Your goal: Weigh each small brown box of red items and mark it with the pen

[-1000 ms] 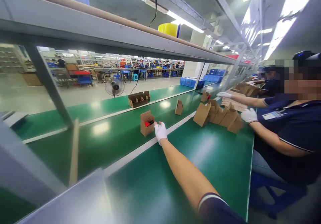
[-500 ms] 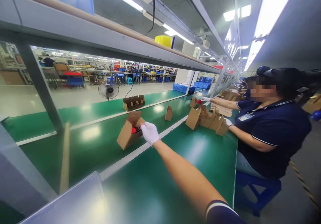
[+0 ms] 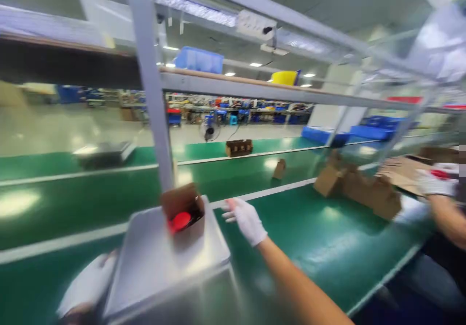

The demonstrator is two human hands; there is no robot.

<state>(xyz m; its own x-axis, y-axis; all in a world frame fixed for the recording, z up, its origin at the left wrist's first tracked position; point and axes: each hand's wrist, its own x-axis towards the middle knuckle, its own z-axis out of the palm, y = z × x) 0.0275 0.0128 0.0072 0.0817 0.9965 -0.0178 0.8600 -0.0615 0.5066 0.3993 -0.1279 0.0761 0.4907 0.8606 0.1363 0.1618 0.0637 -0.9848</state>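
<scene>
An opened brown cardboard box (image 3: 192, 228) with a round red item (image 3: 180, 221) inside stands on a pale grey, flat-topped platform (image 3: 156, 257). My right hand (image 3: 247, 220), in a white glove, is just right of the platform, apart from the box. Its fingers are spread and hold nothing. At the platform's left side is my left hand (image 3: 87, 283), also gloved and smeared by motion. Its fingers point towards the platform's edge; whether they touch it or hold anything, I cannot tell.
Several cardboard boxes (image 3: 358, 186) stand at the right, near a co-worker's gloved hand (image 3: 435, 181). A small box (image 3: 279, 169) and a divided carton (image 3: 239, 148) stand farther back on the green surface. A metal post (image 3: 151, 87) rises behind the platform, joined to a shelf (image 3: 255, 87).
My view has swung left. The box that my right hand held above the green surface now stands on the platform, released. My left hand has come into view.
</scene>
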